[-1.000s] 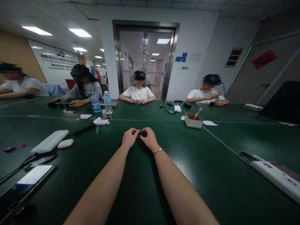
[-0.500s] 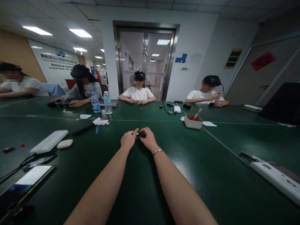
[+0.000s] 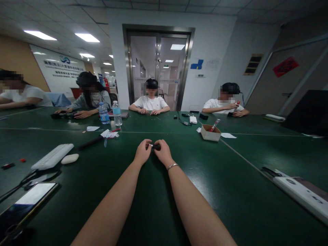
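Observation:
Between my two hands is a small, dark, slim object with a silvery section [image 3: 154, 146]; its kind I cannot make out. My right hand [image 3: 163, 151], with a silver bracelet at the wrist, grips its dark end. At the silvery end, my left hand [image 3: 142, 151] closes thumb and fingers on it. Both hands are over the middle of the dark green table [image 3: 159, 198], forearms stretched forward. My fingers hide part of the object.
To the left lie a phone [image 3: 33, 196], a white power bank [image 3: 53, 156] and a white oval case [image 3: 70, 159]. Two bottles [image 3: 117, 114] stand further back. A small open box [image 3: 210, 133] is at right, a long white device [image 3: 299, 191] nearer. Several people in headsets sit opposite.
My left hand's fingers have shifted their hold slightly, and more of the silvery part shows between the hands. My right hand stays almost in place.

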A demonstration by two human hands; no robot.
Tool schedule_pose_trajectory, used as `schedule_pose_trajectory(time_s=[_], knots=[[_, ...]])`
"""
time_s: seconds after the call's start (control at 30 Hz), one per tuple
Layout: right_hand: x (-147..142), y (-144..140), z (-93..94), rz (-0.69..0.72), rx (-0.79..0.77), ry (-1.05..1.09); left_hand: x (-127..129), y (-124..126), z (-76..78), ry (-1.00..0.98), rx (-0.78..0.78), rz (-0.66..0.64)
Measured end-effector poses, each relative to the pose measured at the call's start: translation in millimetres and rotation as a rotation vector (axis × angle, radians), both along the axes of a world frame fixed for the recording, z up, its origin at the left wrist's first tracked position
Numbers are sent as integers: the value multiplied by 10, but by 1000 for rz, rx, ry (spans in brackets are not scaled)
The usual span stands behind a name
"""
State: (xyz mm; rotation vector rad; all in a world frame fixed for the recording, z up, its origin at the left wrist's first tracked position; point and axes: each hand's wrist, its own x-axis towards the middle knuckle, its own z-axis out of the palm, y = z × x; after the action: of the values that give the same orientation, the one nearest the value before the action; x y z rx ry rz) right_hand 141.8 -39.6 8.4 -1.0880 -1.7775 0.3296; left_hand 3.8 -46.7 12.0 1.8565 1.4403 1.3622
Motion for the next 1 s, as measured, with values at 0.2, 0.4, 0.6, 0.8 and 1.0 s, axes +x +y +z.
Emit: schedule_pose_trajectory(time_s=[0.2, 0.4, 0.6, 0.8, 1.0], knots=[[-8, -16, 12, 38, 16, -3, -19, -89, 88, 100, -109, 100], [13, -23, 32, 3, -3, 7, -45, -91, 94, 84, -150, 106], [52, 13, 0, -38, -24, 25, -25, -1, -7, -82, -22, -16], [41, 15, -2, -22, -12, 4, -3, 23, -41, -72, 6, -105], [24, -10, 17, -1, 12, -13, -34, 26, -40, -3, -29, -29]])
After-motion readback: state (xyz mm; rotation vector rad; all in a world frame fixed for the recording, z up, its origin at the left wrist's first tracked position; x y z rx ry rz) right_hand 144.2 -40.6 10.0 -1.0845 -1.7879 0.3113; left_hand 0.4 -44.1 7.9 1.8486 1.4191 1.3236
